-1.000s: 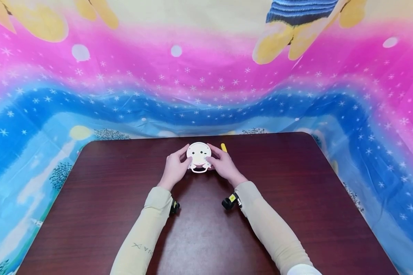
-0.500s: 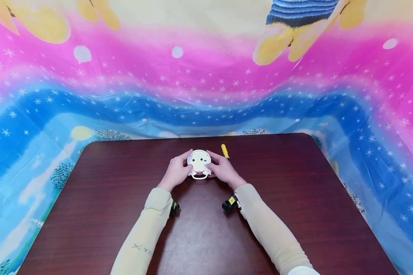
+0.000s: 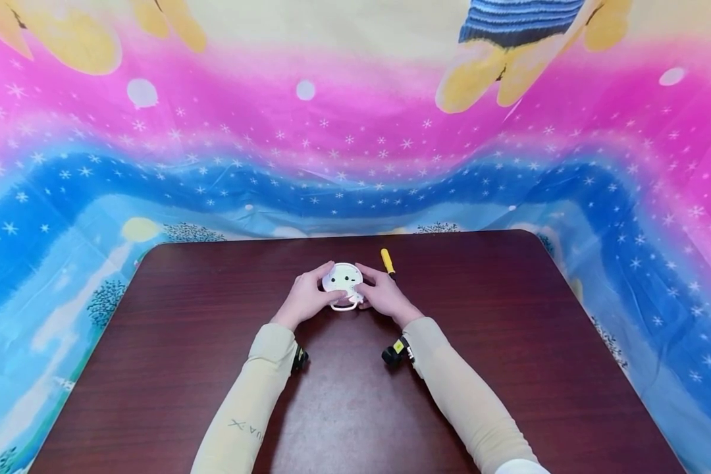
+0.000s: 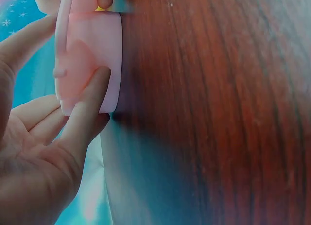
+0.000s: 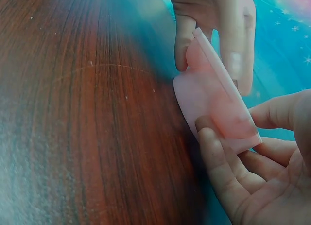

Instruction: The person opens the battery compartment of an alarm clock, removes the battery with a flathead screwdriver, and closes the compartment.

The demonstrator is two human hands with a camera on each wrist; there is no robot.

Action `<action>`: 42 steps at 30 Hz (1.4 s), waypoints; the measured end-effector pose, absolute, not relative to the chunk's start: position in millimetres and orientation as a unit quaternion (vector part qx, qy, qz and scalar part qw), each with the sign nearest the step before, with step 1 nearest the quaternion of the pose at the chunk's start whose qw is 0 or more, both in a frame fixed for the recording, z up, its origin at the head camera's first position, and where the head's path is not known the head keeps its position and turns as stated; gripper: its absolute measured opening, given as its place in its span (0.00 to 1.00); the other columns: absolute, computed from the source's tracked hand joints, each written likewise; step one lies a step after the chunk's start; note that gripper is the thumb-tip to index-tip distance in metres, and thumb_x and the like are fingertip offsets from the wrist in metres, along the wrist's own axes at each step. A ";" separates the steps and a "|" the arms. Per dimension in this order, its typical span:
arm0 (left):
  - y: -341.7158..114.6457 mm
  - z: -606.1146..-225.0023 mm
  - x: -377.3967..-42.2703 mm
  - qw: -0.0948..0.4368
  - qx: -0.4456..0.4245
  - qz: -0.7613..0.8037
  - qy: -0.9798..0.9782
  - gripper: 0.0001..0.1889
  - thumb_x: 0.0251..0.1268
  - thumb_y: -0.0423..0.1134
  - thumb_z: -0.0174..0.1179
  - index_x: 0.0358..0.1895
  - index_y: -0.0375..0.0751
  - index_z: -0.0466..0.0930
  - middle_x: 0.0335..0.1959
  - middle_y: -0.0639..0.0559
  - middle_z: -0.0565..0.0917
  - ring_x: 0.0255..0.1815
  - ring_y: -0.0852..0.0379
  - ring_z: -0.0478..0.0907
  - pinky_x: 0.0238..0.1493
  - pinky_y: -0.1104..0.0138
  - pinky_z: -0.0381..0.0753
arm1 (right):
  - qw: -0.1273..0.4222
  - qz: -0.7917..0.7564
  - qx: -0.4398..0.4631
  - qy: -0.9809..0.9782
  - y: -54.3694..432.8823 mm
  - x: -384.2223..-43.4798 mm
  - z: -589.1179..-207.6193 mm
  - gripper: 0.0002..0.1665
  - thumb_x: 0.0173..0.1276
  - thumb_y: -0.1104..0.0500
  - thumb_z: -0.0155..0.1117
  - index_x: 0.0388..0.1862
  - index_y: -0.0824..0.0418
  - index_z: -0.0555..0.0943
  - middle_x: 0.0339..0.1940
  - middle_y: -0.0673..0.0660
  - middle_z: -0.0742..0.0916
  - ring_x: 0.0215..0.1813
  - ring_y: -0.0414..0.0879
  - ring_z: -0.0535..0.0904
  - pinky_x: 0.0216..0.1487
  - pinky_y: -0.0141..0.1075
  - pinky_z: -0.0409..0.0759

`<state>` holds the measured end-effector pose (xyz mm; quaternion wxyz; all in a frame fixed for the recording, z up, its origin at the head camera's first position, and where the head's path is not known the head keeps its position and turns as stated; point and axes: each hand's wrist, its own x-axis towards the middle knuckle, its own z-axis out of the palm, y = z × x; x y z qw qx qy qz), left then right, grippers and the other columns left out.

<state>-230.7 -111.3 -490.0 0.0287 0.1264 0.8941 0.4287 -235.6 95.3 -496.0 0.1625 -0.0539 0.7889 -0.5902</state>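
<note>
Both hands hold a small round pink-and-white alarm clock (image 3: 342, 279), white back up, with dark round spots on the back and a loop handle towards the person. My left hand (image 3: 303, 295) grips its left side, the thumb lying over the near edge by the handle. On the opposite side my right hand (image 3: 388, 294) grips it with thumb and fingers. The wrist views show the clock's pink side wall (image 4: 109, 45) and rounded pink bumps (image 5: 226, 111). Its underside sits at or just above the table; I cannot tell which. The clock's front is hidden.
A screwdriver (image 3: 387, 260) with a yellow handle lies behind the right hand, its dark end partly hidden by that hand. The dark wooden table (image 3: 166, 355) ends a little beyond it, at a printed cloth backdrop (image 3: 355, 164).
Both hands have brought the clock a little towards the person and lower. The left thumb has slid right across its near edge. More of the screwdriver shows; it has stayed in place.
</note>
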 end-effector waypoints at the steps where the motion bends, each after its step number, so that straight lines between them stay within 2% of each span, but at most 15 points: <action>1: -111.5 -489.6 -230.5 0.030 0.132 0.425 0.895 0.45 0.57 0.46 0.77 0.75 0.33 0.68 0.73 0.43 0.71 0.72 0.49 0.68 0.70 0.56 0.68 | 0.163 -0.591 -0.054 0.788 95.5 -235.6 -495.9 0.36 0.75 0.65 0.58 0.81 0.59 0.64 0.72 0.64 0.75 0.32 0.47 0.84 0.37 0.40 0.87; 4: -111.6 -488.7 -229.7 0.034 0.138 0.422 0.895 0.51 0.49 0.49 0.82 0.75 0.32 0.66 0.73 0.42 0.70 0.72 0.49 0.68 0.69 0.56 0.68 | 0.163 -0.591 -0.051 0.788 95.8 -235.7 -496.1 0.36 0.75 0.64 0.59 0.81 0.58 0.64 0.73 0.64 0.74 0.33 0.47 0.84 0.37 0.40 0.87; 6: -111.8 -488.3 -228.9 0.034 0.141 0.420 0.896 0.53 0.47 0.49 0.82 0.75 0.32 0.66 0.73 0.42 0.70 0.72 0.49 0.69 0.70 0.56 0.67 | 0.165 -0.591 -0.050 0.788 95.9 -235.8 -496.3 0.36 0.75 0.64 0.59 0.80 0.58 0.64 0.73 0.64 0.74 0.33 0.47 0.84 0.37 0.39 0.87; 15: -111.8 -487.3 -226.5 0.033 0.140 0.420 0.896 0.50 0.51 0.48 0.81 0.75 0.33 0.66 0.74 0.43 0.69 0.73 0.48 0.67 0.69 0.57 0.68 | 0.157 -0.575 -0.061 0.801 96.1 -237.3 -497.1 0.36 0.75 0.64 0.59 0.80 0.59 0.65 0.71 0.63 0.76 0.33 0.45 0.82 0.38 0.38 0.86; 19: -111.4 -485.8 -225.5 0.033 0.139 0.422 0.895 0.49 0.51 0.48 0.81 0.75 0.32 0.66 0.74 0.43 0.69 0.73 0.48 0.67 0.70 0.56 0.67 | 0.133 -0.544 -0.082 0.824 96.8 -237.5 -495.9 0.36 0.74 0.63 0.60 0.79 0.60 0.66 0.68 0.62 0.78 0.32 0.45 0.82 0.37 0.36 0.84; 21: -111.2 -485.4 -225.4 0.032 0.139 0.421 0.896 0.50 0.51 0.48 0.81 0.75 0.32 0.66 0.74 0.42 0.69 0.73 0.48 0.66 0.70 0.56 0.67 | 0.119 -0.524 -0.092 0.838 97.2 -237.5 -494.8 0.36 0.73 0.62 0.61 0.79 0.60 0.67 0.63 0.60 0.81 0.31 0.45 0.81 0.35 0.36 0.83; 25: -111.1 -485.2 -225.2 0.031 0.140 0.417 0.897 0.50 0.51 0.48 0.81 0.75 0.32 0.66 0.74 0.42 0.69 0.74 0.48 0.66 0.70 0.56 0.67 | 0.096 -0.489 -0.102 0.861 97.7 -237.9 -492.3 0.35 0.72 0.61 0.64 0.77 0.61 0.70 0.43 0.59 0.87 0.28 0.46 0.81 0.32 0.35 0.80; 28: -111.0 -485.3 -224.9 0.028 0.143 0.415 0.898 0.50 0.51 0.48 0.81 0.75 0.31 0.66 0.74 0.42 0.69 0.73 0.47 0.66 0.70 0.56 0.67 | 0.075 -0.471 -0.103 0.873 97.3 -238.5 -489.8 0.33 0.72 0.61 0.66 0.74 0.60 0.73 0.38 0.58 0.86 0.31 0.46 0.81 0.33 0.36 0.80; 32: -111.2 -485.1 -224.6 0.023 0.148 0.415 0.897 0.49 0.51 0.47 0.80 0.74 0.30 0.67 0.73 0.40 0.70 0.73 0.45 0.67 0.69 0.54 0.68 | 0.046 -0.454 -0.107 0.884 95.5 -240.1 -485.6 0.30 0.73 0.59 0.67 0.73 0.57 0.76 0.56 0.56 0.84 0.43 0.47 0.82 0.42 0.38 0.83; 35: -111.4 -484.7 -224.3 0.023 0.147 0.414 0.898 0.48 0.52 0.46 0.80 0.74 0.30 0.67 0.73 0.40 0.70 0.72 0.44 0.67 0.69 0.54 0.68 | 0.035 -0.444 -0.115 0.888 93.9 -242.5 -482.9 0.29 0.73 0.58 0.67 0.72 0.57 0.76 0.65 0.56 0.81 0.51 0.48 0.82 0.49 0.40 0.82; 42: -110.7 -483.6 -224.1 0.028 0.144 0.404 0.903 0.49 0.51 0.48 0.80 0.75 0.31 0.66 0.74 0.41 0.70 0.72 0.43 0.67 0.68 0.53 0.69 | 0.021 -0.435 -0.132 0.890 89.7 -250.9 -480.2 0.25 0.74 0.58 0.67 0.69 0.57 0.79 0.62 0.55 0.83 0.51 0.48 0.82 0.47 0.38 0.82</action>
